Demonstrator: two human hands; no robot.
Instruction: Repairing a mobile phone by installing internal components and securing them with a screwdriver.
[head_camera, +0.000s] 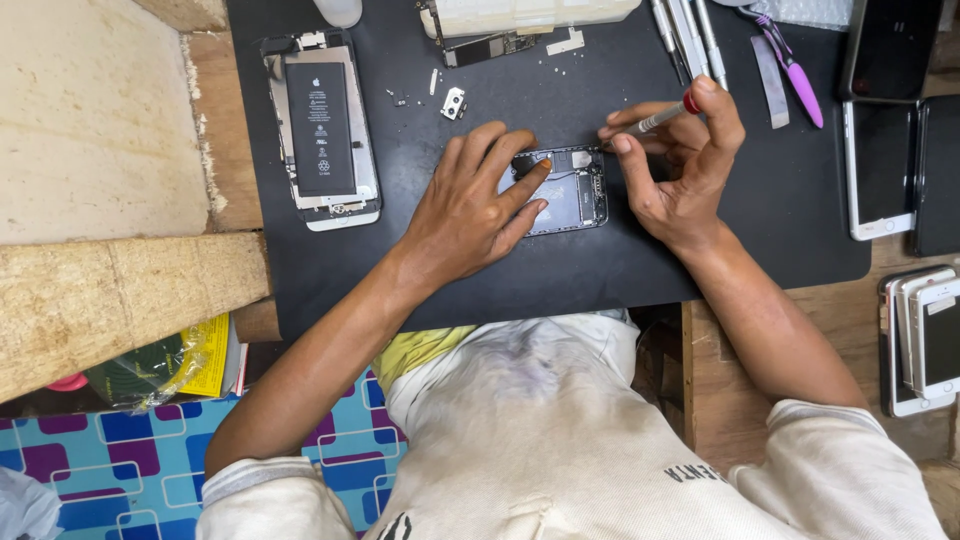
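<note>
Below, black work mat (480, 280) (wooden bench (790, 330)), patterned blue floor (130, 460)

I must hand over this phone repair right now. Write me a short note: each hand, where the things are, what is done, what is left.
Left hand: flat on the opened phone body, pinning it to the black mat.
Right hand: pinches a thin screwdriver with a red cap; its tip points at the phone body's upper edge.
Nearby: a second open phone with its battery showing on the mat's left, loose small parts above the hands, spare tools at the top right.
Done: the phone body is open, inner parts exposed.
Left: work at the upper edge looks unfinished; nothing is reassembled.
</note>
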